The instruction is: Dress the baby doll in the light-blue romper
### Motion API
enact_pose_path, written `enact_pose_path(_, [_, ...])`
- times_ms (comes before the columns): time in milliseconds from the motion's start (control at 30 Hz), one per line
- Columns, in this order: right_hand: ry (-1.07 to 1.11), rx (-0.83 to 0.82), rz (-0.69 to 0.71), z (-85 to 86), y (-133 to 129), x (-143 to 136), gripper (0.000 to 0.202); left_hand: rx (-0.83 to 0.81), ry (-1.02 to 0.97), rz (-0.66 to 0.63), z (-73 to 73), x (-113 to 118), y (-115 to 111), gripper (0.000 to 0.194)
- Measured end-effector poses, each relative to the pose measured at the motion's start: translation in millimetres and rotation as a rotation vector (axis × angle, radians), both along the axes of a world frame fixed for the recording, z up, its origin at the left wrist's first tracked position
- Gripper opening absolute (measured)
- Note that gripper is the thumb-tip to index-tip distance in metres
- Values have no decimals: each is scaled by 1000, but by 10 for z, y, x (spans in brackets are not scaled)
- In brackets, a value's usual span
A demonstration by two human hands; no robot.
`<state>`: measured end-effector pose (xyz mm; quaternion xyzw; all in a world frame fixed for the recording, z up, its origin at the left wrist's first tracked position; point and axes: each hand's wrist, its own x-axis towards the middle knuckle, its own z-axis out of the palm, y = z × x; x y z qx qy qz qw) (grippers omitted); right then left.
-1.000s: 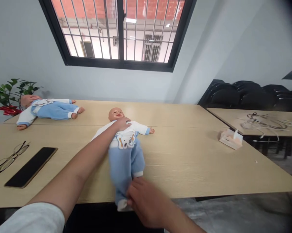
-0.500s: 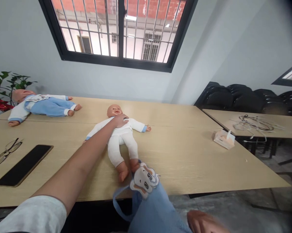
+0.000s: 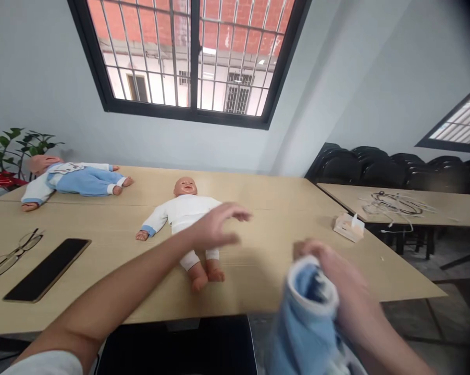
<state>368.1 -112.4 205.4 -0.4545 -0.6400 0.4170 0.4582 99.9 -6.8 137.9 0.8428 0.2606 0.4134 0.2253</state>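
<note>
A baby doll [image 3: 176, 208] in a white top with blue cuffs and white trousers lies on its back on the table, feet toward me. My left hand [image 3: 217, 226] is raised over the doll's body with fingers and thumb apart, nothing in it, hiding part of its trunk and one arm. To the right, my right hand [image 3: 336, 268] grips light-blue doll overalls [image 3: 307, 317] near a round white-edged opening, which faces up. The overalls hang beyond the table's front edge, slightly blurred.
Another doll [image 3: 86, 179], dressed in blue overalls, lies at the far left by a potted plant [image 3: 14, 151]. Glasses [image 3: 14, 255] and a phone [image 3: 47, 271] lie at the left. A tissue box [image 3: 349, 227] is at the right. A black object [image 3: 176, 346] sits below the table edge.
My left hand has lifted off the doll's chest and moved right, opening. My right hand has risen with the overalls, swinging them rightward off the doll's feet; their elephant bib is no longer clearly visible.
</note>
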Motion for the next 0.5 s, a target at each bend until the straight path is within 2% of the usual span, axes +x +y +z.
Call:
enact_pose_path(33, [7,-19,14,80,95,-166,47,-26,-54,-133,71,107,-269,88])
enact_pose_path(67, [51,-30,31,137,195,-322,46,-90,-107,-181,130,195,-509,105])
enact_pose_path(100, [94,-54,65,169,294,-462,47,-189,-175,-138,177,259,-707,103])
enact_pose_path(167, [154,-76,152,161,458,-685,49,-320,-290,2,237,304,-951,76])
enact_pose_path(233, [188,-46,214,53,521,-829,51,-367,-350,180,258,237,-1014,47])
enact_pose_path(267, [194,6,209,-38,505,-874,51,-377,-374,255,259,166,-1001,39])
enact_pose_path(333, [140,191,157,-279,398,-927,50,-447,-450,347,250,-26,-943,35])
enact_pose_path(433, [-171,529,170,-686,202,-953,63,-626,-634,332,227,-357,-872,39])
enact_pose_path(500, [-321,614,208,-888,154,-965,47,-698,-725,280,215,-557,-855,40])
